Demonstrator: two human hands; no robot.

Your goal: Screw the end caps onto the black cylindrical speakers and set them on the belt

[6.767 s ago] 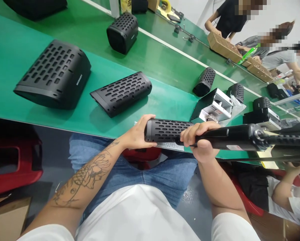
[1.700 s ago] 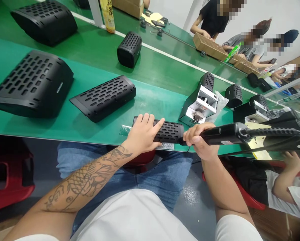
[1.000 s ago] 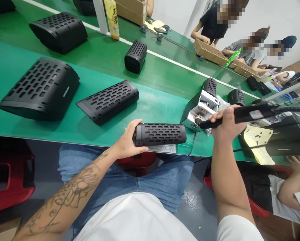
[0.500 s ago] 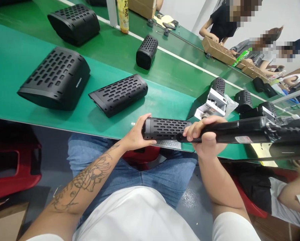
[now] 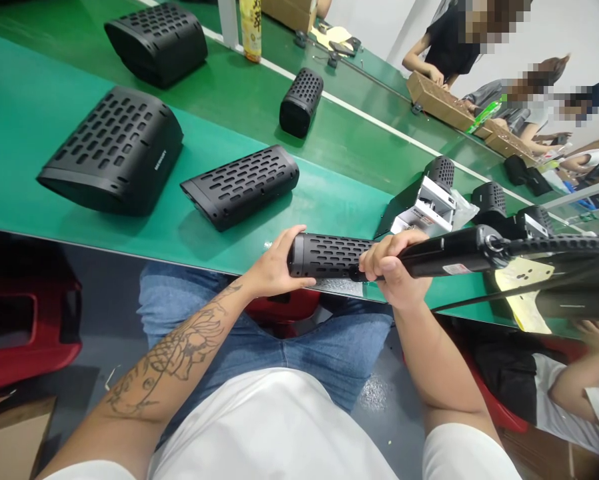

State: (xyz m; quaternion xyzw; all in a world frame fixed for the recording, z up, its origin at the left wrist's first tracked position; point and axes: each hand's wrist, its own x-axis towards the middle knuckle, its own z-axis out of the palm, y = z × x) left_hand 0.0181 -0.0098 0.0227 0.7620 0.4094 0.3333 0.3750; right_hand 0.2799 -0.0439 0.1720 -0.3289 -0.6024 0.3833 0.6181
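Observation:
A black perforated speaker housing lies at the green table's near edge, its slotted face up. My left hand clamps its left end, thumb and fingers on opposite sides. My right hand is wrapped round a black electric screwdriver, which is held nearly level and points left. The screwdriver's tip is by the housing's right part; my fingers partly cover the contact there. From the tool's back end runs a coiled cord.
Black housings stand beyond: a slanted one, a large one at left and a small one. A white metal fixture is to the right. Co-workers sit across the table and at right; a red stool is at lower left.
The screwdriver's back end has swung left and slightly up, with my right hand moving a little left. My left hand keeps its grip on the housing.

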